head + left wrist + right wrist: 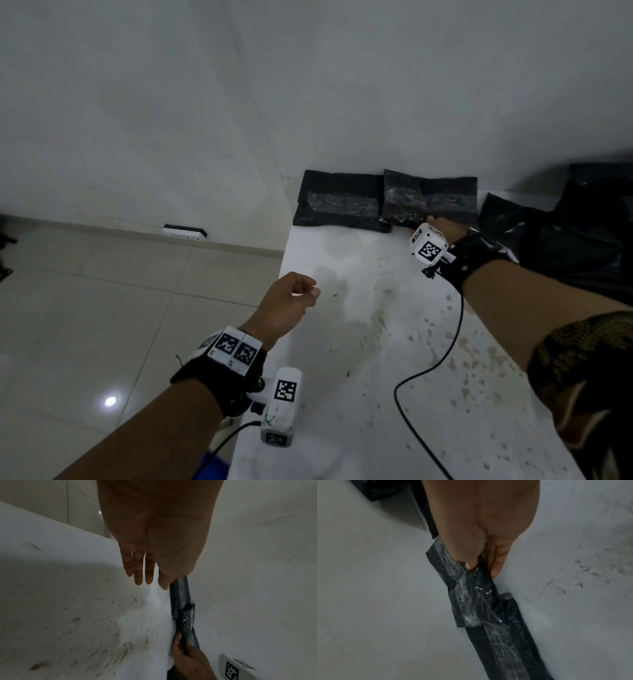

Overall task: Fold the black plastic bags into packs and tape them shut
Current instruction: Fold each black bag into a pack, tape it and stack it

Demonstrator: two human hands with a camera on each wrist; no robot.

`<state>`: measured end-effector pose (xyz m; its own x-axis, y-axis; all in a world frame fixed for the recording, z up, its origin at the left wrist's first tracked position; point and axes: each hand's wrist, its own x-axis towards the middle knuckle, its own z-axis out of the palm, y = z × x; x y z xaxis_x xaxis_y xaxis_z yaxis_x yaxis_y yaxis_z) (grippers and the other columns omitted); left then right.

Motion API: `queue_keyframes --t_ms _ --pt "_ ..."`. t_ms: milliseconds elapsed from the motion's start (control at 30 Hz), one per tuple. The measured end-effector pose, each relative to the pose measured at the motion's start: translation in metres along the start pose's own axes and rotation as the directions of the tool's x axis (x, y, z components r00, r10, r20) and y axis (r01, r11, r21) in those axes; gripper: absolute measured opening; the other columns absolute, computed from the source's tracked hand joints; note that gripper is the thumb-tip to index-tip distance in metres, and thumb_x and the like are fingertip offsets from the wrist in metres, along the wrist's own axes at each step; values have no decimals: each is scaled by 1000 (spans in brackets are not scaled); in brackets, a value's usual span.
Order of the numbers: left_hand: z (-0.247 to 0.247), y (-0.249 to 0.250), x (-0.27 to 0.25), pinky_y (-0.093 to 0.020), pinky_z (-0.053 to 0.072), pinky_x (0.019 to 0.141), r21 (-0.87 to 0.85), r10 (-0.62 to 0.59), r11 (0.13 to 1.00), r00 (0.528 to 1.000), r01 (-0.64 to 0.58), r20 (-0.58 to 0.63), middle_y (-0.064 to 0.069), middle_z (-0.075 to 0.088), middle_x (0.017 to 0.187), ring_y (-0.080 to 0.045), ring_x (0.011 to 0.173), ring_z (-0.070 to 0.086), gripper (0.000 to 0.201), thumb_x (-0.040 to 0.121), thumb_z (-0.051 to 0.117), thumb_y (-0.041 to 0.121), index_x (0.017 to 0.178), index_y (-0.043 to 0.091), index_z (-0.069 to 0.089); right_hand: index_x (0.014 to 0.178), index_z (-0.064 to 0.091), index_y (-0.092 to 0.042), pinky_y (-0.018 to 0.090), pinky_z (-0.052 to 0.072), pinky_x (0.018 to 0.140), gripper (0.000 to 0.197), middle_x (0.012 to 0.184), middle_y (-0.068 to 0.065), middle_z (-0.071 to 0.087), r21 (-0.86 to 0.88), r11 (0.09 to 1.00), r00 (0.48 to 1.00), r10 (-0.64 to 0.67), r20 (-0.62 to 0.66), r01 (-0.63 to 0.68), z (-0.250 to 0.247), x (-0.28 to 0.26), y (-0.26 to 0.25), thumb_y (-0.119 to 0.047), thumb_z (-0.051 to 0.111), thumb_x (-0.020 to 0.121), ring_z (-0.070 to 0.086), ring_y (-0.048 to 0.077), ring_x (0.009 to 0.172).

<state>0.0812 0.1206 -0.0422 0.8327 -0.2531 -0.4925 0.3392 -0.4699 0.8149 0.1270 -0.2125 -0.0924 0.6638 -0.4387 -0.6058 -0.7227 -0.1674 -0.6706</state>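
Two folded black packs banded with clear tape lie side by side against the wall at the far end of the white table [359, 308]. The left pack [337, 202] lies flat. My right hand [445, 224] pinches the near edge of the right pack [428, 198]. In the right wrist view the thumb and fingers [494, 569] grip this pack [471, 596], which overlaps the other pack [510, 642]. My left hand [294, 298] hovers over the table's left edge and holds nothing. Its fingers [140, 572] hang nearly straight in the left wrist view.
A heap of loose black plastic bags [582, 233] fills the table's far right. A black cable [435, 363] trails across the stained tabletop. The table's left edge drops to a tiled floor [102, 308], where a power strip [185, 232] lies by the wall.
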Motion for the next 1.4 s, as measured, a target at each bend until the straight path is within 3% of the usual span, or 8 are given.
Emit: queue_keyframes --t_ms 233,367,467,567,800,1067,1200,1400 --pt "19 12 -2 -34 53 85 13 -2 1000 999 2 41 -7 66 106 -26 100 67 8 94 63 19 101 14 63 137 51 -1 16 44 92 51 139 19 53 -79 996 996 46 -74 -52 -7 -25 -3 -39 32 107 50 33 128" --pt "35 17 -3 -32 53 82 30 -6 1000 998 4 70 -9 67 109 -25 100 68 8 95 63 20 100 14 63 84 67 -8 36 51 96 50 109 17 71 -1 1000 999 27 43 -27 -4 -32 7 -51 46 100 67 31 101" --pt "48 21 -1 -31 53 80 35 -5 999 996 2 90 -9 67 108 -24 99 68 9 95 63 20 100 13 63 70 58 -5 30 49 61 37 93 19 71 -53 998 980 -47 -195 37 -20 -38 15 -31 60 96 67 27 72" --pt "61 26 1 -30 52 78 37 -5 999 994 0 113 -11 68 108 -25 98 68 10 94 63 18 100 11 63 102 57 0 36 47 77 26 117 25 60 -512 858 882 -274 -384 44 -53 -44 31 -24 60 92 62 40 102" --pt "88 35 -2 -29 52 77 75 -1 997 989 -10 150 -10 69 107 -23 97 69 12 95 63 19 102 9 64 149 18 1 46 45 97 87 149 25 16 -745 665 954 -189 -232 -50 -96 -43 83 -38 68 90 49 49 118" --pt "110 44 -13 -28 51 75 77 22 996 987 -35 160 -10 69 106 -18 89 69 8 95 63 19 98 11 64 119 59 -3 42 50 83 26 132 25 40 -861 507 902 -382 -199 25 -119 -70 107 -10 48 97 58 41 99" --pt "122 48 -20 -30 52 78 93 20 995 984 -37 175 -11 69 107 -18 91 69 11 95 63 19 101 10 63 102 70 1 45 51 78 24 104 25 57 -820 542 833 -530 -161 186 -124 -85 118 -4 51 88 58 44 90" --pt "150 63 -31 -35 53 83 96 35 994 975 -57 219 -11 68 107 -24 99 68 7 96 61 18 100 12 62 90 69 -10 47 41 77 21 108 15 58 -781 506 738 -669 -87 367 -111 -117 139 -18 55 77 52 38 95"
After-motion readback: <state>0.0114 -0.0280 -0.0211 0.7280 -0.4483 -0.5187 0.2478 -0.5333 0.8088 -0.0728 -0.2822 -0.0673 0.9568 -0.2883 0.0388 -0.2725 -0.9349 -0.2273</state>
